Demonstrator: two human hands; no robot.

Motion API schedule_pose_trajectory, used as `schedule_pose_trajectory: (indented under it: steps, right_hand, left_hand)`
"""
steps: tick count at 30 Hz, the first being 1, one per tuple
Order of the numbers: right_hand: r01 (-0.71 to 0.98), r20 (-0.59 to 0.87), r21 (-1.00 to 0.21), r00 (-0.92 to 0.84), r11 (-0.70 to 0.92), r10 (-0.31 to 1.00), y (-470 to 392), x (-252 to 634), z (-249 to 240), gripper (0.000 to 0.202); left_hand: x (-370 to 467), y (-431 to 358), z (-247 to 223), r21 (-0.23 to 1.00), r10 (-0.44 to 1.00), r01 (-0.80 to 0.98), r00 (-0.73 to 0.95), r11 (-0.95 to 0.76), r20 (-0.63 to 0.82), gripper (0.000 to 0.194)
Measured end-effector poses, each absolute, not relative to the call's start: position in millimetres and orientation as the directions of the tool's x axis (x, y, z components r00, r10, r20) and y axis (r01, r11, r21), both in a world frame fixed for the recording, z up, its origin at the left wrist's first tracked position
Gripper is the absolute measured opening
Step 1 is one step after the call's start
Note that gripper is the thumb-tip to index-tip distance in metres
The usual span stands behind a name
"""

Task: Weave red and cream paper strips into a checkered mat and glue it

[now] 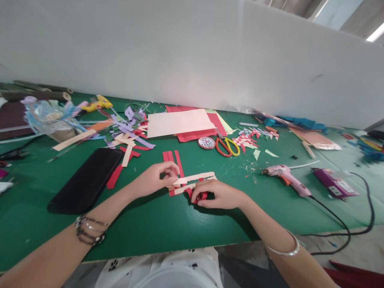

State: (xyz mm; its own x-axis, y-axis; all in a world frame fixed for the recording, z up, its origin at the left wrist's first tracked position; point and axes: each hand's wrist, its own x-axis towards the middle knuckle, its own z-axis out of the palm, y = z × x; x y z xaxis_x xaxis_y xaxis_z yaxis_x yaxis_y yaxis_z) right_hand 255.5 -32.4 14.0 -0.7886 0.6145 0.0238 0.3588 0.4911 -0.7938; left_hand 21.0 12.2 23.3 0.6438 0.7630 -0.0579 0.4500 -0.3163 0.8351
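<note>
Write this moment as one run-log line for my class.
left hand: touching cream strip | right hand: touching red strip | tools: scissors, pink glue gun | surface: green table

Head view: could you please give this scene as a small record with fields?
Surface: green tabletop
Strips: narrow cream paper strips crossing narrow red paper strips
Left hand: fingers at the cream strips
Right hand: fingers curled at the red strips
Behind: flat cream paper sheet over red paper sheets; scissors with orange and yellow handles
Right side: pink plastic glue gun
Left side: flat black rectangular object
</note>
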Motion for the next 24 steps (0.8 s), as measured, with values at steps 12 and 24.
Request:
schedule_pose_trajectory:
  steps: [12, 24]
  right_hand:
    - [0.346, 0.028, -0.799, -0.796, 0.492, 0.605, -32.7, 255.5, 14.3, 0.015]
    - [0.336, 0.036, -0.8, -0.801, 0.498, 0.598, -32.8, 255.3, 14.9, 0.015]
  left_hand:
    - [18.0, 14.6, 25.9, 0.599, 0.669, 0.544, 0.743, -0.588, -0.018, 0.03]
    - [19.9, 14.5, 30.4, 0.537, 0.642, 0.563, 0.765, -0.629, -0.05, 0.026]
